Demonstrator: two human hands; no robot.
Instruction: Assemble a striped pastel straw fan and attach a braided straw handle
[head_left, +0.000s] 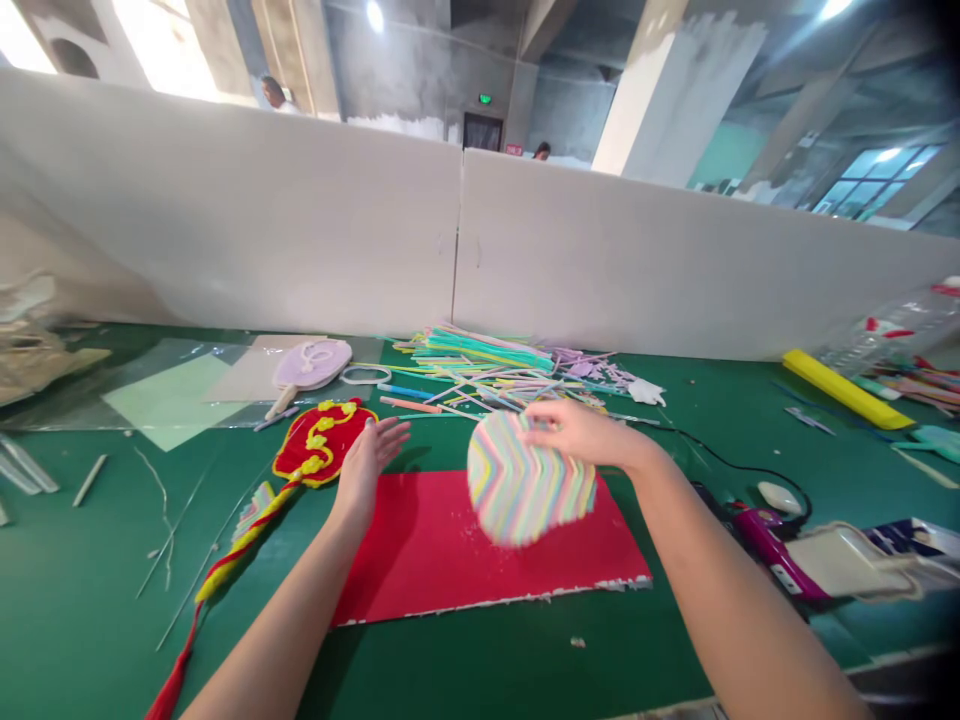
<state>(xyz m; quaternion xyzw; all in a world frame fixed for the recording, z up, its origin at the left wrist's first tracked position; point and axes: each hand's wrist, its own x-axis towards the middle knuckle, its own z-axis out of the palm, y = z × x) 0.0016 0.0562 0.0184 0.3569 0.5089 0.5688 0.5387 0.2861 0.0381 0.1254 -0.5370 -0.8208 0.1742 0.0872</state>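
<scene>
My right hand (574, 432) pinches the upper edge of a rounded, fan-shaped piece (525, 485) with pastel zigzag stripes. The piece is tilted above a red board (420, 550) with a ragged white front edge, and it looks slightly blurred. Over the board's left end, my left hand (365, 460) has its fingers stretched out and holds nothing. Just left of that hand lies a red fan (300, 450) with a yellow border, yellow flowers, a twisted red and yellow handle and a red tassel. My left hand overlaps the fan's right edge; contact cannot be told.
Pastel strips (480, 352) lie heaped at the back, beside a lilac fan (311, 365) and a pale green sheet (176, 400). At right are a purple corded tool (776, 555), a yellow bar (847, 390) and a plastic bottle (900, 320). A white partition (300, 220) stands behind.
</scene>
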